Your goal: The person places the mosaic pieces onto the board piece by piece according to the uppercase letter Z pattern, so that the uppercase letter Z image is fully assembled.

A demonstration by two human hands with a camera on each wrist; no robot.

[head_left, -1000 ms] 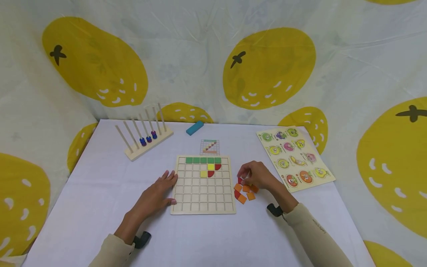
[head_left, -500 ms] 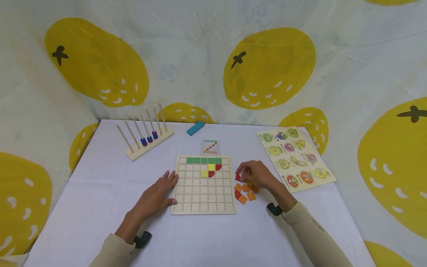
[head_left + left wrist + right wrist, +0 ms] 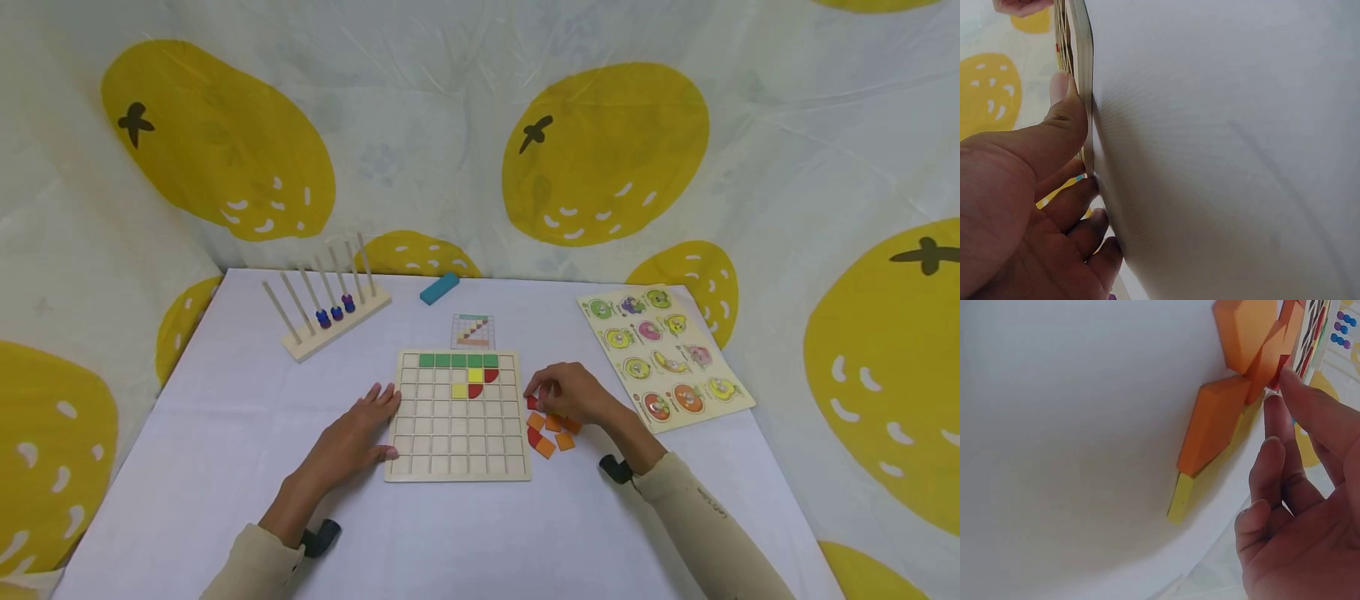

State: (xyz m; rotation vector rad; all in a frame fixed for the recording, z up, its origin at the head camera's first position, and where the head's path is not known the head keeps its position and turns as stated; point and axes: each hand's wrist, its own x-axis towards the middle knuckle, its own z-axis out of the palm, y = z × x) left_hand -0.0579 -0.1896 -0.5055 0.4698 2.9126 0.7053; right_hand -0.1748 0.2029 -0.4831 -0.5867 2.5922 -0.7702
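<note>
looks like the left hand [image 3: 357, 429] just rests loose on the grid board's [image 3: 442, 447] left edge, probably so it won't slide, while the right hand [image 3: 573, 393] pinches a red tile [image 3: 532, 402] just right of it, by the orange tiles [image 3: 552, 422] parked in easy reach

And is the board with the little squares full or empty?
Neither: the grid board is partly filled. Coloured pieces fill some squares in the top three rows; the rows below are bare.
</note>
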